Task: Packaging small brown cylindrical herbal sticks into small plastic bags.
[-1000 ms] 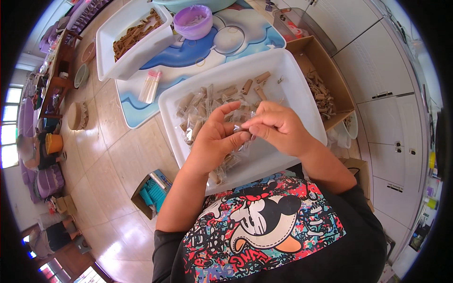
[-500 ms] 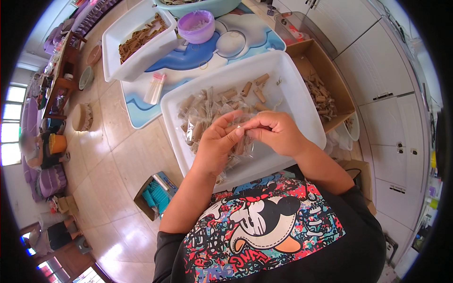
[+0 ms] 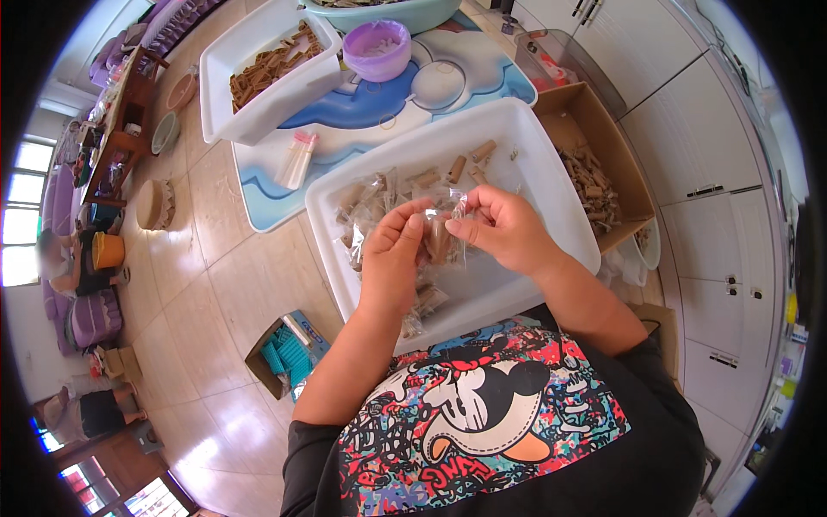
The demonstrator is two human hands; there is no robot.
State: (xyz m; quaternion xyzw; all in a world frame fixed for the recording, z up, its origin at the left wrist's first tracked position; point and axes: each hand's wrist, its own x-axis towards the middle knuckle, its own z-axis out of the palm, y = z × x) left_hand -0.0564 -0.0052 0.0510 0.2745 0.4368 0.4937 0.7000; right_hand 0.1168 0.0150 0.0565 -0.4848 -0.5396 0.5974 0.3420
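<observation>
My left hand (image 3: pixel 394 246) and my right hand (image 3: pixel 504 231) both pinch a small clear plastic bag (image 3: pixel 441 239) over a white tub (image 3: pixel 538 164). Something brown and tube-like shows through the bag's film. Beneath and left of my hands, several bagged brown pieces (image 3: pixel 357 207) lie heaped in the tub. Loose brown tubes (image 3: pixel 457 169) rest on its floor toward the far side. A few more bagged pieces (image 3: pixel 422 306) sit near the tub's near edge. My fingers partly cover the bag's upper edge.
Behind stands a low patterned table (image 3: pixel 284 194) bearing a white bin (image 3: pixel 258 121) of brown pieces, a purple bowl (image 3: pixel 376 65) and a bundle of clear bags (image 3: pixel 297 159). A cardboard box (image 3: pixel 633 185) with brown pieces adjoins the tub's right side. Other people sit far left.
My hands have moved apart, the right one going rightward, and the bag now stretches openly between them. The whole view has shifted slightly.
</observation>
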